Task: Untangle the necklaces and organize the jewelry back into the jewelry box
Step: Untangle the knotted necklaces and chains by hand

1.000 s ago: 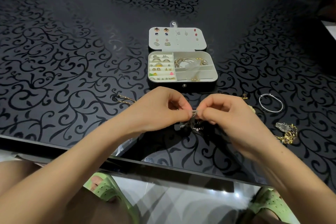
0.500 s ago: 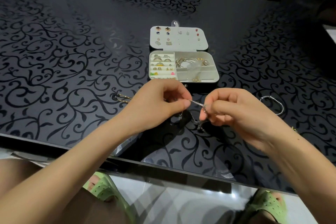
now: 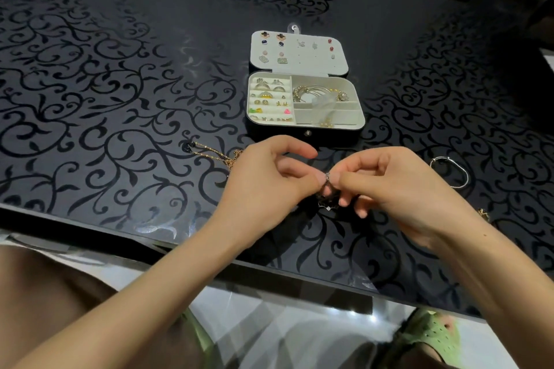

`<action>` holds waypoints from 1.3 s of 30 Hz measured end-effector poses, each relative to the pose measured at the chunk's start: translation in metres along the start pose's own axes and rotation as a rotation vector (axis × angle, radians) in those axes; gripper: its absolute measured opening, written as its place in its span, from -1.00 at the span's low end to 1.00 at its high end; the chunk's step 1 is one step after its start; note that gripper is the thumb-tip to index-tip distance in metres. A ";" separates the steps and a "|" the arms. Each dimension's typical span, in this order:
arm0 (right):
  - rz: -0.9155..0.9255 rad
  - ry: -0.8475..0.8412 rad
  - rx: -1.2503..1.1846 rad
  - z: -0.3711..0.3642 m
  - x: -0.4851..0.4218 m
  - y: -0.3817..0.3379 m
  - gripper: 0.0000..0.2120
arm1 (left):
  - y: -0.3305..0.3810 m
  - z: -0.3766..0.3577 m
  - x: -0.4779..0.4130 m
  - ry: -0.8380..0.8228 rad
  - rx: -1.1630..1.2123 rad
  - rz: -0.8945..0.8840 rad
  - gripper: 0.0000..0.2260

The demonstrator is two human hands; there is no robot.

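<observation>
**Both hands pinching one chain**

From the head camera, I see my left hand and right hand pinching a thin silver necklace between them, just above the black table, near the open jewelry box.

Surface: glossy black glass table with swirling vine pattern
Centre: open black jewelry box with white lining
9 o'clock of box: thin gold chain necklace
4 o'clock: silver bangle bracelet

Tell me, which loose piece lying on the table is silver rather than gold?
The silver bangle, a thin closed loop lying flat beside the right hand. The gold chain beside the left hand is yellow and strung out.
</observation>
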State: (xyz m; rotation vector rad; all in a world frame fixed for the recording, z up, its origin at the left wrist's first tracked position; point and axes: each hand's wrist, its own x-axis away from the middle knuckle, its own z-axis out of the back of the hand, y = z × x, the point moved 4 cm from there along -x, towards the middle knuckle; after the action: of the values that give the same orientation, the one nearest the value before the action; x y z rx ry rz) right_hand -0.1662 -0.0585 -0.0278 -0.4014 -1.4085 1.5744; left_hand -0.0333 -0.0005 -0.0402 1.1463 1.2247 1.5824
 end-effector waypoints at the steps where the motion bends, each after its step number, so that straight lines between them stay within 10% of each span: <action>1: 0.014 0.007 0.035 0.000 0.000 0.000 -0.84 | 0.000 0.000 0.001 0.008 -0.029 -0.019 -0.82; 12: 0.299 0.200 0.695 -0.004 0.007 -0.015 -0.92 | 0.007 0.002 0.000 0.067 -0.349 -0.252 -0.86; 26: 0.080 0.063 0.017 -0.010 0.009 0.002 -0.90 | -0.015 -0.011 -0.006 -0.069 0.769 0.442 -0.84; 39: 0.009 0.192 -0.614 -0.003 0.008 0.012 -0.74 | -0.018 -0.019 -0.012 -0.105 0.975 0.556 -0.77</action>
State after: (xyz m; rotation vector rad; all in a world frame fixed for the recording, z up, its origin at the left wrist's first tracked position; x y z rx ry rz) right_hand -0.1727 -0.0487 -0.0365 -0.8956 -1.7174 1.0462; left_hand -0.0472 -0.0130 -0.0620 2.3075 1.7687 1.2321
